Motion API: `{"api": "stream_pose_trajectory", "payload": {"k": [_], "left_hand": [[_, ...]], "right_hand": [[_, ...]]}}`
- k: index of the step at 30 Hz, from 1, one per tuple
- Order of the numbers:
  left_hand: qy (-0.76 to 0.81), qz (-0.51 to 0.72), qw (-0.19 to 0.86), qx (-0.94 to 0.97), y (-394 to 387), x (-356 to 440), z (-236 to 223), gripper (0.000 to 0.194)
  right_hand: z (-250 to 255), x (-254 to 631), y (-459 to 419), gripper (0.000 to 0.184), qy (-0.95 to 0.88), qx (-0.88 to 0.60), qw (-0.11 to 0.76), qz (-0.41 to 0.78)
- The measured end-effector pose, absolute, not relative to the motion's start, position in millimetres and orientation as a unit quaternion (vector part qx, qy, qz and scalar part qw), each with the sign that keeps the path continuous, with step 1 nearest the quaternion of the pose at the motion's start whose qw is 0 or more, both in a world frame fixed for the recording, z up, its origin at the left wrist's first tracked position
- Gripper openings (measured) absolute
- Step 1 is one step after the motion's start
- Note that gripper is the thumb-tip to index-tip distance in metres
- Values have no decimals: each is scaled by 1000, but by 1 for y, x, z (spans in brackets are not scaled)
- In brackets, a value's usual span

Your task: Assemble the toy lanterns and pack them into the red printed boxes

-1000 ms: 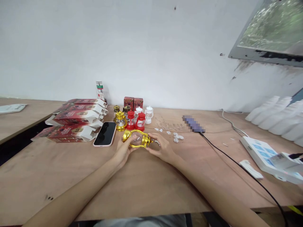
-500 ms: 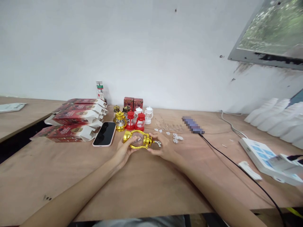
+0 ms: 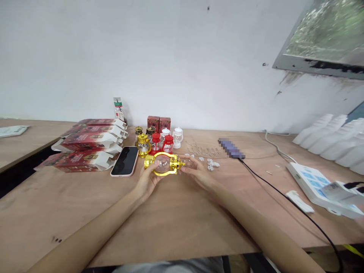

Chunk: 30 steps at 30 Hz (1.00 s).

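Note:
A gold toy lantern [image 3: 163, 164] with a clear bulb-shaped globe lies sideways above the table. My left hand [image 3: 148, 177] is closed around its base end, the thumb resting over the globe. At the pointed top end, my right hand [image 3: 197, 172] has its thumb and bent fingers on the knob. Whether a small part sits between those fingertips is too fine to make out. Behind stand more small lanterns: a gold one [image 3: 143, 145], red ones [image 3: 167, 144], white ones [image 3: 178, 137] and dark bronze ones [image 3: 138, 131].
Flattened red boxes [image 3: 85, 144] are stacked at left beside a phone [image 3: 124, 161]. Two red cartons [image 3: 159, 124] stand by the wall. Thin wire pieces [image 3: 203, 149] and small white parts [image 3: 212, 164] lie right of centre. A cable [image 3: 270, 185] crosses near a power strip [image 3: 308, 180].
The gold lantern has shifted slightly left and turned nearer level in my left hand. My right fingers have drawn in around its knob, and the view has tilted a little.

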<state>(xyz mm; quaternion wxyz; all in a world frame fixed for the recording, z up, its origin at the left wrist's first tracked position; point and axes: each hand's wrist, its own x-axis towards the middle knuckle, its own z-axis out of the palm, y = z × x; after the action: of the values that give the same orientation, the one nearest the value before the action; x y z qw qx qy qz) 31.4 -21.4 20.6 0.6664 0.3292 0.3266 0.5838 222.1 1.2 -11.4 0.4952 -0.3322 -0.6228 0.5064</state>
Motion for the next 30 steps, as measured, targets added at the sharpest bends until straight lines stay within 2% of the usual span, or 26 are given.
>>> {"api": "stream_pose_trajectory", "payload": {"k": [3, 8, 12, 15, 18, 22, 30], "left_hand": [[330, 582, 672, 317, -22, 31, 21, 24], [332, 593, 664, 313, -19, 31, 17, 31], [404, 582, 620, 338, -16, 32, 11, 40], [437, 572, 537, 439, -14, 33, 6, 45], [434, 561, 436, 554, -13, 32, 5, 44], [460, 464, 359, 667, -14, 29, 6, 39], [548, 307, 206, 750, -12, 29, 2, 52]], "right_hand": [[-14, 222, 6, 41, -575, -362, 527, 510], [-13, 228, 14, 34, -553, -435, 586, 403], [1, 235, 19, 34, -550, -462, 631, 294], [22, 237, 17, 30, -568, -459, 648, 216], [45, 233, 10, 26, -613, -431, 645, 147], [70, 225, 3, 21, -680, -396, 615, 50], [81, 224, -1, 14, -765, -349, 534, -90]]}}
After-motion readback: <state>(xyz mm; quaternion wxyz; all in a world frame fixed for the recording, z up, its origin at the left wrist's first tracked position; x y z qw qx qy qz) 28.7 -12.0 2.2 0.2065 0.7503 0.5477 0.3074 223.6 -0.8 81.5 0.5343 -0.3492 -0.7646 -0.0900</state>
